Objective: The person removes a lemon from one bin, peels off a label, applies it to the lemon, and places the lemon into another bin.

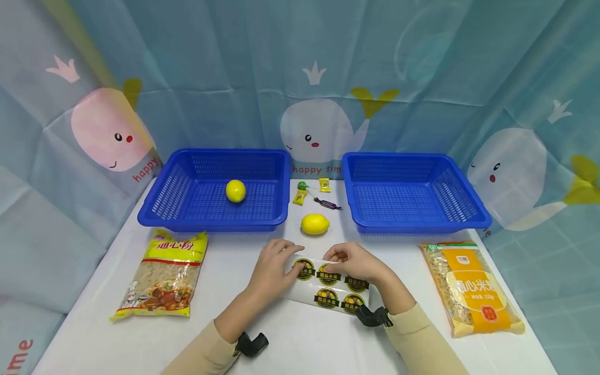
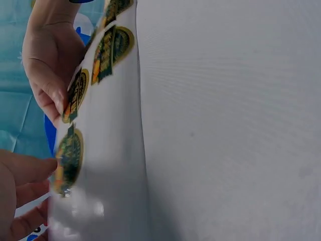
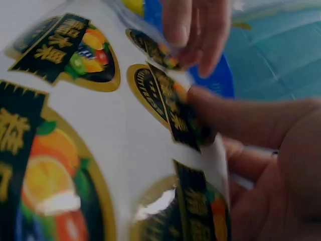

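Observation:
A white sheet of round fruit stickers (image 1: 302,292), black and gold with pictured fruit, is held slightly tilted above the table's middle. At its upper left edge my left hand (image 1: 275,264) pinches it, thumb on the printed face. My right hand (image 1: 354,260) grips the far edge further right, its thumb (image 3: 241,118) lying over a sticker and its fingers behind the sheet. Just beyond the hands lies a yellow lemon (image 1: 315,224). In the left wrist view, much of the sheet's front part (image 2: 110,150) shows without stickers.
Two blue baskets stand at the back: the left basket (image 1: 213,227) contains a lemon (image 1: 236,191), the right basket (image 1: 408,229) nothing visible. Between them lie several wrapped candies (image 1: 327,204). Pasta bags flank the work, one yellow (image 1: 164,276), one orange (image 1: 473,289).

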`<state>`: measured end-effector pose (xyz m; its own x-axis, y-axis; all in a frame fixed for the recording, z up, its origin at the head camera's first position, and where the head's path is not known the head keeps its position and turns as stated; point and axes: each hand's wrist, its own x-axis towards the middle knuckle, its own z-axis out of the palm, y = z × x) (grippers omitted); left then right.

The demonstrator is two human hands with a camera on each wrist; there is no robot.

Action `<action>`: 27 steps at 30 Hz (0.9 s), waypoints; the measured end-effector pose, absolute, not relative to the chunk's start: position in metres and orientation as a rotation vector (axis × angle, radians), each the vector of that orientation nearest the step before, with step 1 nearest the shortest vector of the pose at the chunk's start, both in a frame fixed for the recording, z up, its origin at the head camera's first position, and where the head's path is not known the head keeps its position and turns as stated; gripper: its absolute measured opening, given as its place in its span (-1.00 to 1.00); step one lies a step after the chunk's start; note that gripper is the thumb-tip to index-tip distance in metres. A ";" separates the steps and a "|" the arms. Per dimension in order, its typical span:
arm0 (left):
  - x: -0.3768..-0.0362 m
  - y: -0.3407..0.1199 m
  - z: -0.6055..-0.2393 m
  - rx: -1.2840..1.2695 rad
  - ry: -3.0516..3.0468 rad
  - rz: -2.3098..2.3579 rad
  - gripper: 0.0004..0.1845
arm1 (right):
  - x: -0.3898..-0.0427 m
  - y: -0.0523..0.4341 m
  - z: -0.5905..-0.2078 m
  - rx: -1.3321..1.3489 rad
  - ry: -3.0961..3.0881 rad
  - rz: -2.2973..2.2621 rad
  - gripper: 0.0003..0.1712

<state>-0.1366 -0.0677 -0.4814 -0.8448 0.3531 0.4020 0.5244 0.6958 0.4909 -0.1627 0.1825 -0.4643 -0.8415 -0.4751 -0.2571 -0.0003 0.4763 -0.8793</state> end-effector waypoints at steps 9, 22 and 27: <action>-0.136 -0.071 -0.472 -0.833 -2.537 -0.716 -0.66 | -0.175 0.189 -0.452 -0.576 2.096 -1.389 -0.76; -0.132 -0.068 -0.460 -0.795 -2.472 -0.904 -0.84 | -0.185 0.188 -0.453 -0.502 2.147 -1.396 -0.71; -0.133 -0.070 -0.454 -0.688 -2.492 -1.200 -0.85 | -0.190 0.189 -0.457 -0.484 2.234 -1.358 -0.71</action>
<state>-0.1330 -0.0697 -0.4540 -0.8439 0.2922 0.4499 0.5339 0.5390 0.6515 -0.1904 0.1888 -0.4573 -0.8232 -0.5255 -0.2149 -0.0509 0.4453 -0.8939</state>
